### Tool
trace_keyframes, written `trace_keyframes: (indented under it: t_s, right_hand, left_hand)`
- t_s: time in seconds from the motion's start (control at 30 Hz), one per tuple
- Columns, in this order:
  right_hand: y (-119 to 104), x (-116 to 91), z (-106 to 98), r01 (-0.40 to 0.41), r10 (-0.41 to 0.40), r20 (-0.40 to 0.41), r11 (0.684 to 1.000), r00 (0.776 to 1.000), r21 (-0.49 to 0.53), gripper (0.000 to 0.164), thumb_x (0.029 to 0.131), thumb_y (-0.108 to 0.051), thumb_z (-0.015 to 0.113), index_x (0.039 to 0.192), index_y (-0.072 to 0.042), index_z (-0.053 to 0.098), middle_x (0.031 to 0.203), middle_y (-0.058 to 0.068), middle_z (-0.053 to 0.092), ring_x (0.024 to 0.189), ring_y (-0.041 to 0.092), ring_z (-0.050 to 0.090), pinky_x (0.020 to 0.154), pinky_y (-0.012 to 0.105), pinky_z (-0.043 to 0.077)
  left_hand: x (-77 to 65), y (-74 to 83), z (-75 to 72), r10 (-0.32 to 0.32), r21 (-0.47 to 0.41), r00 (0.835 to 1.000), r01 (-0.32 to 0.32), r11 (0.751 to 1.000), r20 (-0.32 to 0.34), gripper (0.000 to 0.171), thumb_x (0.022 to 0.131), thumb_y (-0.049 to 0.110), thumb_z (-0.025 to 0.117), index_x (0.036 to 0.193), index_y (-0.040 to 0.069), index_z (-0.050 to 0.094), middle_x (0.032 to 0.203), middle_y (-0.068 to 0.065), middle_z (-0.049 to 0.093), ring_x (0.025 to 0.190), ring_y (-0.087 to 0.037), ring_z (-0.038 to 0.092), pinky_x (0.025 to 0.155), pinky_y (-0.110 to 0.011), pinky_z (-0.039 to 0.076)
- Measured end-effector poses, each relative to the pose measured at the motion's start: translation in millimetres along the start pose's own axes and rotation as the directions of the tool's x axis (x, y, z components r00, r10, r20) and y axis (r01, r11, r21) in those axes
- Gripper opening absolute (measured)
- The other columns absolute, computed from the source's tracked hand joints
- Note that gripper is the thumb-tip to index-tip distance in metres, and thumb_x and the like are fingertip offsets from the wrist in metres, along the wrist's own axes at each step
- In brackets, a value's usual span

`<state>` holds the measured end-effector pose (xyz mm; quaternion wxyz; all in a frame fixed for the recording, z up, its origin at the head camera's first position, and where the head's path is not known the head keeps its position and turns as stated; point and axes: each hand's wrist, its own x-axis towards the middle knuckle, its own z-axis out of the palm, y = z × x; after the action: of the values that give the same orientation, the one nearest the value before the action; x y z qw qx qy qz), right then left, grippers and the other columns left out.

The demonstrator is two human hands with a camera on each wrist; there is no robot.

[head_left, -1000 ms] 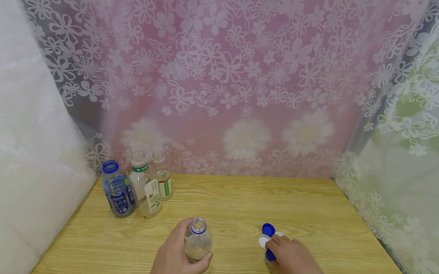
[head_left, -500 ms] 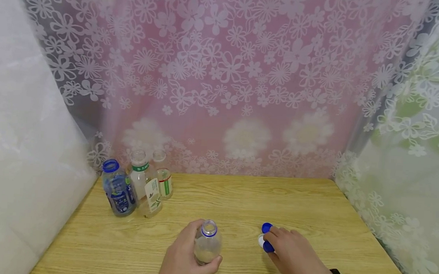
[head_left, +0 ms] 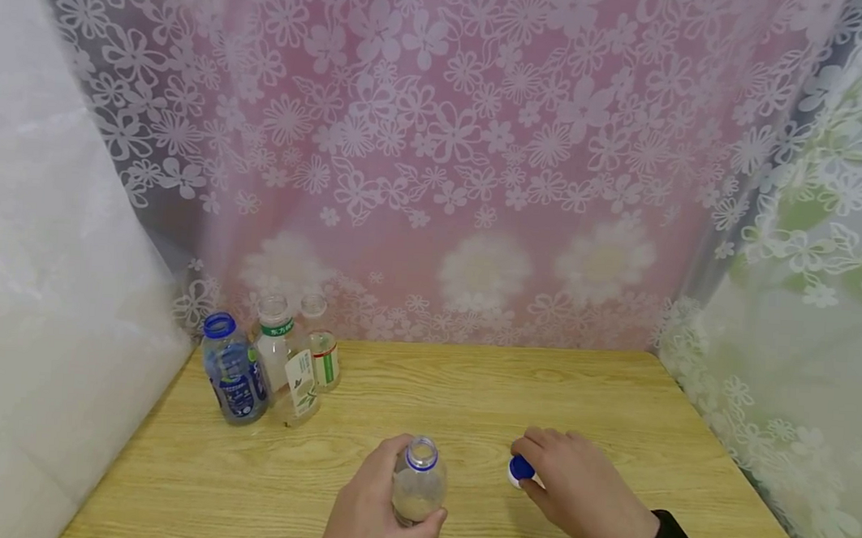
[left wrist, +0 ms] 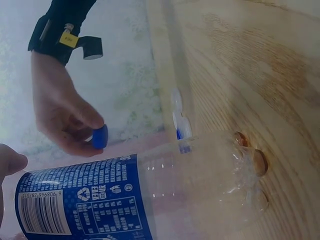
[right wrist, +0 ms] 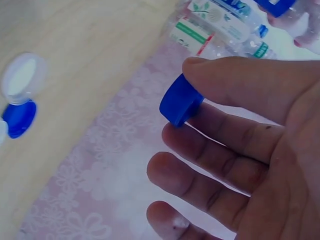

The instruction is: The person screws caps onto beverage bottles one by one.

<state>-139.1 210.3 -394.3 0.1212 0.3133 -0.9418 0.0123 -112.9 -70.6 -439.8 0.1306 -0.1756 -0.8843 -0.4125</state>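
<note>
My left hand grips a clear plastic bottle whose mouth is uncapped, with a blue ring at the neck. In the left wrist view its blue printed label shows, and its base is close to the wood; I cannot tell whether it touches. To the right, my right hand pinches a blue bottle cap between thumb and fingers, raised above the table. Below that hand lie loose caps: a white cap, a blue cap and part of another white one. The head view mostly hides them.
At the back left stand three uncapped bottles: a blue-labelled bottle, a clear bottle with a green neck band and a smaller clear bottle. A floral curtain hangs behind the wooden table.
My right hand has picked the blue cap up from among the loose caps and lifted it. My left hand has carried the bottle a little to the right.
</note>
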Motion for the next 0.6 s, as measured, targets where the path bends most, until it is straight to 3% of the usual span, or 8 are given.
trace_keyframes:
  t_s: [0.6]
  right_hand:
    - [-21,36,-31,0.137,-0.145,-0.085,0.985,0.986,-0.101,0.036,0.081,-0.034,0.085,0.109,-0.023,0.066,0.097,-0.011,0.061,0.083,0.005,0.054,0.075,0.029,0.042]
  left_hand:
    - [-0.7,-0.5,3.6,0.021,-0.007,1.000,-0.021,1.000,-0.019,0.074,0.078,0.057,0.080,0.135,0.021,0.048,0.115,0.013,0.060,0.094,-0.003,0.062,0.074,-0.028,0.056]
